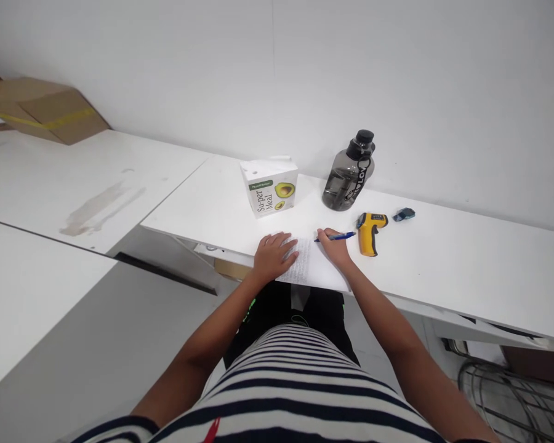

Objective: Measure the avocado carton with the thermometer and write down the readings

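Striped in navy and white, our shirt [295, 381] fills the near middle, with a bit of something red [212, 431] at its near edge and black trousers [277, 301] just past its far end. Beyond these, our two forearms reach to the near edge of a white counter [443, 264], where a sheet of paper [325, 271] lies. Dense rows of small writing cover its left part; its right part is white.

We lay the left hand [274, 255] palm down on the paper's left side — grip wide, fingers a little spread. With the right hand [336, 249] we hold a blue pen [347, 235], grip narrow around it, its tip pointing left near the paper's far edge; whether the tip touches the sheet, we cannot tell.

Far of the left hand stands a white carton [272, 191] printed "Super Meal" with avocados. To its right, a dark see-through bottle [341, 181] with a black cap stands partly filled. Just right of the pen lies a yellow and black gun-shaped device [367, 237], and beyond it a small dark teal object [404, 214]. At far left we see a cardboard box [41, 111] with yellow tape; at near right, below the counter, curved wire framework [512, 391].
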A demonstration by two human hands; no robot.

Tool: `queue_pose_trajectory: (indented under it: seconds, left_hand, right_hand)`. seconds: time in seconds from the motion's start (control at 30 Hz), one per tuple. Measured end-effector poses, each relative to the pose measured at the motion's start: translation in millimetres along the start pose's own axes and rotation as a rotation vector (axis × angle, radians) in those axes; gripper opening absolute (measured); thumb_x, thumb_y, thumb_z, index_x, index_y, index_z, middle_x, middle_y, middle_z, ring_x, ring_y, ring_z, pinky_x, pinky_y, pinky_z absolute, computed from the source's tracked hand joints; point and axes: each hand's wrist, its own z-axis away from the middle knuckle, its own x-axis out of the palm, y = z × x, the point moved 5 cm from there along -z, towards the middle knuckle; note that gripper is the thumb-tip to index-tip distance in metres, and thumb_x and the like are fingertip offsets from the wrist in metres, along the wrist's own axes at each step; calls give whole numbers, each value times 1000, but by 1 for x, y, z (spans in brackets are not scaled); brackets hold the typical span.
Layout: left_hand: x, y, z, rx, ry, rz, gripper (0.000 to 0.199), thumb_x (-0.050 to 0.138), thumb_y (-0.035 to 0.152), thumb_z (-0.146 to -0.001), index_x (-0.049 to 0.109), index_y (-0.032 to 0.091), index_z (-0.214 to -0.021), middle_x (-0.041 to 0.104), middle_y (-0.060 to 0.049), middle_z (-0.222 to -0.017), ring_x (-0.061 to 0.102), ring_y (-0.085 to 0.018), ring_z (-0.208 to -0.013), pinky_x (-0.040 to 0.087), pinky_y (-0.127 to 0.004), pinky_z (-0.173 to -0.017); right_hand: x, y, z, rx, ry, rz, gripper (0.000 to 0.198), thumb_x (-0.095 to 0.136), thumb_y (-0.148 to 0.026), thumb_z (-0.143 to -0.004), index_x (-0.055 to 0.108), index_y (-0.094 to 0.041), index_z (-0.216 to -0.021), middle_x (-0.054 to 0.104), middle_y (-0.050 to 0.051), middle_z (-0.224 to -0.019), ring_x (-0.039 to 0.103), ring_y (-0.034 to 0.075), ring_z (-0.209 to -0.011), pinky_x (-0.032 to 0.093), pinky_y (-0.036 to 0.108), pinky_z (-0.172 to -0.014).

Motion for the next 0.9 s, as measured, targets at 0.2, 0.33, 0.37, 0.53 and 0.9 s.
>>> queue_pose_trajectory:
  seconds: [0.2, 0.33, 0.37, 0.53, 0.9]
  left_hand:
    - [1, 1, 1, -22, 1, 15, 35, 56, 45, -99, 75, 29, -123, 71, -5, -139, 62, -28, -134, 40, -47, -114]
    - [1, 1, 1, -52, -29, 37, 35, 54, 46, -99, 75, 30, -123, 70, -5, -141, 61, -28, -136, 38, -47, -116]
    - [1, 1, 1, -56, -38, 43, 35, 54, 45, -100, 75, 30, -124, 69, -5, -142, 60, -28, -137, 38, -48, -116]
    - [1, 1, 0, -64, -57, 68, 36, 54, 45, -100, 74, 30, -124, 69, -6, -142, 59, -29, -137, 38, -49, -117]
    - [2, 1, 0, -59, -23, 66, 36, 53, 45, -100, 75, 29, -124, 71, -6, -140, 60, -29, -136, 38, -48, -116]
  right_hand:
    - [0, 0, 0, 18, -11, 25, 39, 51, -52, -86, 48, -26, -58, 52, 0, -59, 53, 20, -67, 40, 33, -68]
    - [0, 1, 1, 12, -13, 8, 38, 51, -50, -86, 46, -25, -57, 53, 0, -60, 53, 19, -67, 42, 34, -69]
    - [0, 1, 1, 16, -18, -2, 38, 52, -49, -86, 46, -25, -57, 53, 0, -61, 53, 19, -68, 42, 34, -70]
    - [-1, 2, 2, 45, -8, -39, 36, 54, -51, -85, 51, -25, -59, 57, 0, -63, 55, 20, -71, 44, 34, -72]
    - [-2, 1, 4, 57, 8, -23, 36, 54, -48, -83, 46, -25, -56, 53, -1, -59, 51, 18, -67, 42, 33, -69]
